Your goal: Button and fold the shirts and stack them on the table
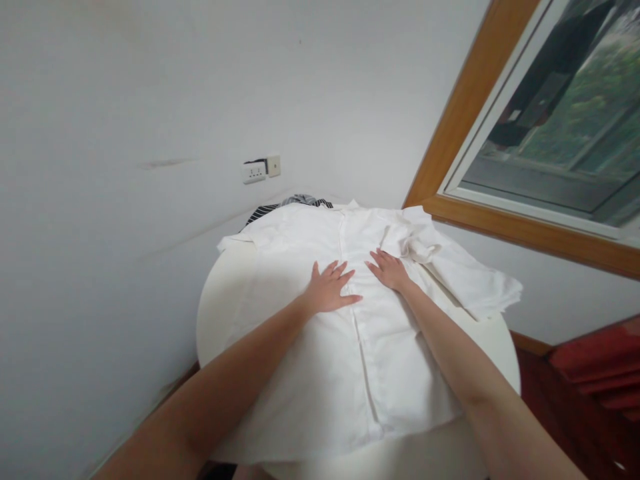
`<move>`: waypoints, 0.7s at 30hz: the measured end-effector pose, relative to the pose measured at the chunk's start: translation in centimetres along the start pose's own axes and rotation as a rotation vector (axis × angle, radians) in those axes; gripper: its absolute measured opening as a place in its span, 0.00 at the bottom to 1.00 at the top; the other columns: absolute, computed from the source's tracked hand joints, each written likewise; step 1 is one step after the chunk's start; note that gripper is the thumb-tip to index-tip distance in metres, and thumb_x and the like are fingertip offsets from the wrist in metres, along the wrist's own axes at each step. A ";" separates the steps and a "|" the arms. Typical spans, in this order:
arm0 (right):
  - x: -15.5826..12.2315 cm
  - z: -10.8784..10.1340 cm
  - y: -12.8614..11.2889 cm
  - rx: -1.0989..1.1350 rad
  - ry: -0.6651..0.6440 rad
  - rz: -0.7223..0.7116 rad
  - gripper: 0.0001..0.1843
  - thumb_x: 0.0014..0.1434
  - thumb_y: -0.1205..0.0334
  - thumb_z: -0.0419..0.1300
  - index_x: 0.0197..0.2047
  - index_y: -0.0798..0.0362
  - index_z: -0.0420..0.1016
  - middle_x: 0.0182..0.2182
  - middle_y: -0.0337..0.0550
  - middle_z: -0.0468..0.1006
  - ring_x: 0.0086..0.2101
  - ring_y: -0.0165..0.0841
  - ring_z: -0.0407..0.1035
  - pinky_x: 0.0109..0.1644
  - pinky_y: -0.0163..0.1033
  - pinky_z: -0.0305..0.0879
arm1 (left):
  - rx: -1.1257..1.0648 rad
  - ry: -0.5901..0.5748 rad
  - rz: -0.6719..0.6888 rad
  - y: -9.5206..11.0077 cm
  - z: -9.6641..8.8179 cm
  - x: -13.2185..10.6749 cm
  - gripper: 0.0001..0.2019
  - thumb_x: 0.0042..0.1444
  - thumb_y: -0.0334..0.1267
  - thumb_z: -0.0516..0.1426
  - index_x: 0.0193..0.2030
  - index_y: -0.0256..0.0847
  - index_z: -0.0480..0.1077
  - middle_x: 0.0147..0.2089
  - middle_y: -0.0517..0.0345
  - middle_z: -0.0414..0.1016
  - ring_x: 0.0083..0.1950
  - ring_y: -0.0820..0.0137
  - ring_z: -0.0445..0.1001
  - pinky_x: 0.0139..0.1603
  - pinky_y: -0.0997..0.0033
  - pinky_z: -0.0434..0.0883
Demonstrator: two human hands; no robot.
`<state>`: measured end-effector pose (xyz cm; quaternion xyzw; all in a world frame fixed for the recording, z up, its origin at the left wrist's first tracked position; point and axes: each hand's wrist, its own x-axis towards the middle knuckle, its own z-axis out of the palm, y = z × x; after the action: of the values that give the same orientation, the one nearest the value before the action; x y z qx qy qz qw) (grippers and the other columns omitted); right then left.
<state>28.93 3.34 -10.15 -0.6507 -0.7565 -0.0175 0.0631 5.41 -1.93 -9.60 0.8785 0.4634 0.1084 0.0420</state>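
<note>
A white short-sleeved shirt [320, 373] lies spread, front up, over a round white table [213, 313]. My left hand [330, 288] rests flat on the shirt just left of the button placket, fingers spread. My right hand [389, 269] lies flat on the cloth just right of the placket, fingers stretched out. Both hands hold nothing. The shirt's right sleeve [470, 277] is folded out toward the table's right edge, and its collar [350, 207] points at the wall.
A black-and-white striped garment [295, 201] peeks out behind the shirt at the table's far edge. A wall socket [260, 170] sits on the white wall. A wood-framed window [525, 200] is at the right, with a red surface [600, 373] below it.
</note>
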 end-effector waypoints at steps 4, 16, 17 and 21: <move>-1.4 -0.4 3.8 -0.036 0.057 0.084 0.32 0.67 0.44 0.38 0.67 0.50 0.56 0.63 0.48 0.62 0.62 0.43 0.54 0.65 0.51 0.48 | -0.023 0.008 0.011 -0.1 0.2 0.0 0.41 0.53 0.71 0.41 0.69 0.53 0.50 0.72 0.55 0.45 0.71 0.47 0.43 0.64 0.30 0.34; -8.0 -0.7 1.4 -0.028 0.091 -0.054 0.30 0.67 0.45 0.39 0.67 0.48 0.56 0.67 0.45 0.54 0.65 0.41 0.47 0.66 0.55 0.46 | -0.008 0.027 0.012 -0.4 0.7 0.3 0.40 0.53 0.70 0.42 0.69 0.54 0.51 0.72 0.55 0.45 0.72 0.50 0.43 0.65 0.33 0.35; -8.6 -0.5 2.4 -0.029 0.095 -0.028 0.30 0.68 0.46 0.39 0.67 0.50 0.57 0.66 0.47 0.55 0.65 0.41 0.47 0.66 0.54 0.46 | -0.007 0.023 0.011 -0.4 0.7 0.3 0.40 0.53 0.70 0.42 0.69 0.54 0.51 0.72 0.54 0.45 0.72 0.50 0.43 0.65 0.32 0.35; -10.7 -0.5 6.3 -0.018 0.128 -0.020 0.30 0.68 0.49 0.39 0.64 0.58 0.62 0.64 0.52 0.59 0.64 0.40 0.50 0.67 0.49 0.48 | -0.004 0.016 0.019 -0.5 0.6 0.3 0.40 0.53 0.70 0.40 0.69 0.54 0.51 0.72 0.55 0.45 0.72 0.51 0.43 0.65 0.31 0.34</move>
<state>36.79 -6.31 -11.24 -0.6413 -0.7571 -0.0667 0.1052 5.34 -1.40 -10.17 0.8819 0.4551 0.1166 0.0391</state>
